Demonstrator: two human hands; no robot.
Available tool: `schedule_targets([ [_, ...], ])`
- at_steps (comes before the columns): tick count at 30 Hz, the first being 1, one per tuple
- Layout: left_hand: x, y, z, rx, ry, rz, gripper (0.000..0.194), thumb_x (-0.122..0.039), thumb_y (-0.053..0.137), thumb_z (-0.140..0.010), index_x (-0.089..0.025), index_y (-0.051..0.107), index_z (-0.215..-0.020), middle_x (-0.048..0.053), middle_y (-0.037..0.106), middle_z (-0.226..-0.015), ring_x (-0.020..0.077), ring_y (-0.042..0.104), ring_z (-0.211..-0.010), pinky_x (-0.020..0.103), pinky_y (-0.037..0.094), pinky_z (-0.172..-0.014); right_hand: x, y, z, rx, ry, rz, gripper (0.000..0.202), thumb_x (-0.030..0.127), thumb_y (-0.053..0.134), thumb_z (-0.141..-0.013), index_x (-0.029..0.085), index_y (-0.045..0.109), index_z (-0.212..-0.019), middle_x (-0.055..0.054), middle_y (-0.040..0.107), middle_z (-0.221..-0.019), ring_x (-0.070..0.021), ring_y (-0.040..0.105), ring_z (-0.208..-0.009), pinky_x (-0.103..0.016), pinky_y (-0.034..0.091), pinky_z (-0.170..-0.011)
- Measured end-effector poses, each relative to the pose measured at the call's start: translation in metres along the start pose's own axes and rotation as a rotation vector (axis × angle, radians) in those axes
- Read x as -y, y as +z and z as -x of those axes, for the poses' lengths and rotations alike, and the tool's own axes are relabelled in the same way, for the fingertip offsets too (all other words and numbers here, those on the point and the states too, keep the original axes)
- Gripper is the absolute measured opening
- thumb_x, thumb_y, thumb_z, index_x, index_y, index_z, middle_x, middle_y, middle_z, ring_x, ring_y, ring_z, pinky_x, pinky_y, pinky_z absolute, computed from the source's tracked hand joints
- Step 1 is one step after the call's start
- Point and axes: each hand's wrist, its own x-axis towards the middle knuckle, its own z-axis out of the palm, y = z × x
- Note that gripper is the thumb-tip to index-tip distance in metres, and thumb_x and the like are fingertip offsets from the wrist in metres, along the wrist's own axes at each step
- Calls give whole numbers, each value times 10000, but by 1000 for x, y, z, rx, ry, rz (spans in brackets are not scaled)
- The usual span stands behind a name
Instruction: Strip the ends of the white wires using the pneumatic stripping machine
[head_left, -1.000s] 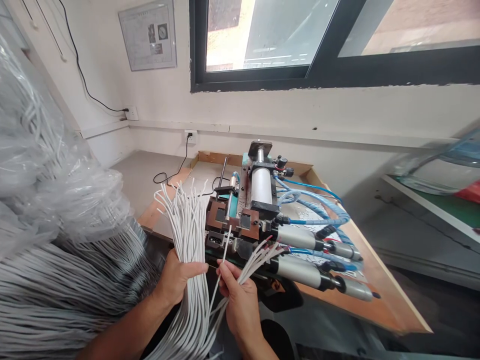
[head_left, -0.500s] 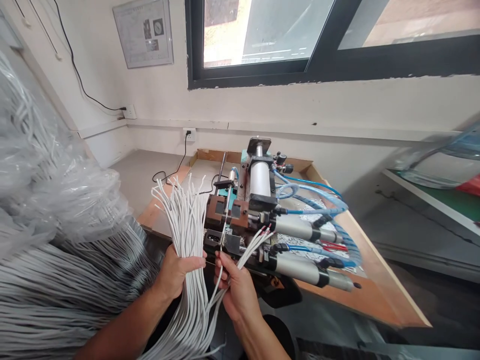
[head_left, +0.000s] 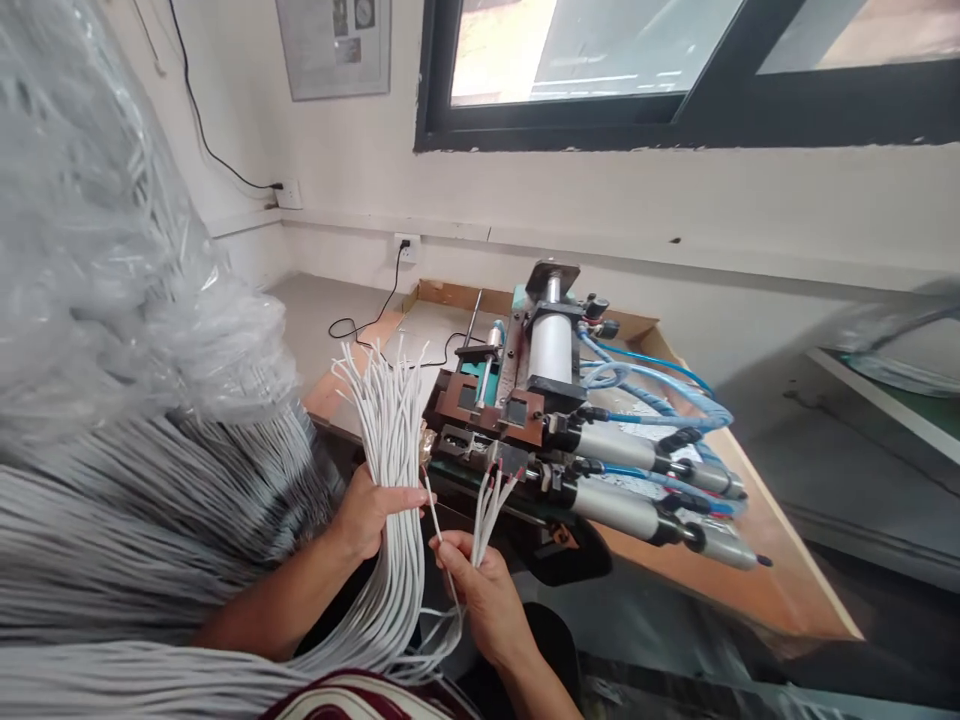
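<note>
Vs half a second ago: single cable [head_left: 434, 512] is out of the machine [head_left: 551, 350] slot. Its tip, now with a reddish end, sits left of there, right by my left thumb; can't tell if they touch. My right hand [head_left: 481, 597] has come back a bit from the machine. The machine's brown blocks [head_left: 523, 415] stand wider apart than before. View shifted too; striped cloth [head_left: 364, 697] now shows at the bottom.

Single cable: long axis runs away from me, leaning left, tip at the far end. Small bunch [head_left: 487, 520]: points away, fanning slightly right, red ends in front of the machine; contact with it unclear. Thick bundle [head_left: 396, 430]: roughly upright in view, cut ends up and splayed, then below my grip it bends down and left toward the cable pile [head_left: 150, 560].

My left hand [head_left: 379, 512] is closed around the thick bundle, thumb across the front, left of the machine's front. My right hand is closed: thumb and forefinger pinch the single cable, small bunch held in the same hand. Plastic wrap [head_left: 150, 220] covers the pile's upper part.
</note>
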Motion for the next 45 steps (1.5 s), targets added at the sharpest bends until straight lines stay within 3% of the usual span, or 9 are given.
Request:
schedule_targets([
  [7,1,-5,19,53,40,34,159,-71,692,-509,-116,631,-648,-15,605,-543,120,550,-498,242,436,-503,-3,16,18,65,25,33,286,447,618,-677,166,565,-691,65,377,-505,-67,237,-429,-215,167,-417],
  [11,-1,-7,25,51,61,62,154,-63,684,-504,-116,637,-641,-17,605,-544,113,534,-493,241,432,-508,1,28,29,94,5,83,427,592,435,-740,183,520,-653,47,386,-543,-86,263,-453,-219,191,-418],
  [19,-2,-2,26,70,57,122,191,-71,691,-497,-119,650,-676,4,640,-594,138,563,-540,283,455,-589,-3,33,35,-133,-56,36,332,509,529,-734,194,471,-644,55,336,-556,-91,262,-478,-208,233,-435],
  [24,1,3,17,11,66,99,207,-68,690,-490,-116,651,-687,6,638,-596,141,560,-548,275,446,-568,-2,28,30,-128,-89,-20,260,434,578,-732,193,491,-688,78,287,-519,-79,218,-459,-202,207,-423],
  [34,6,3,7,-55,41,87,150,-73,668,-497,-117,648,-639,-3,632,-580,123,534,-540,246,421,-552,-16,18,15,-112,-137,42,243,409,550,-758,186,524,-666,60,356,-508,-97,285,-474,-222,258,-463],
  [41,5,0,6,-51,24,90,176,-65,673,-486,-119,657,-653,-8,622,-572,120,519,-526,250,417,-548,-24,24,14,-238,-159,-30,230,412,544,-758,182,559,-755,37,404,-569,-112,343,-520,-237,320,-510],
  [45,3,-1,7,-47,13,87,153,-69,675,-488,-117,654,-632,-7,616,-557,122,514,-514,252,415,-536,-21,26,16,-283,-162,-58,214,404,589,-720,193,553,-703,28,445,-606,-119,372,-553,-250,344,-554],
])
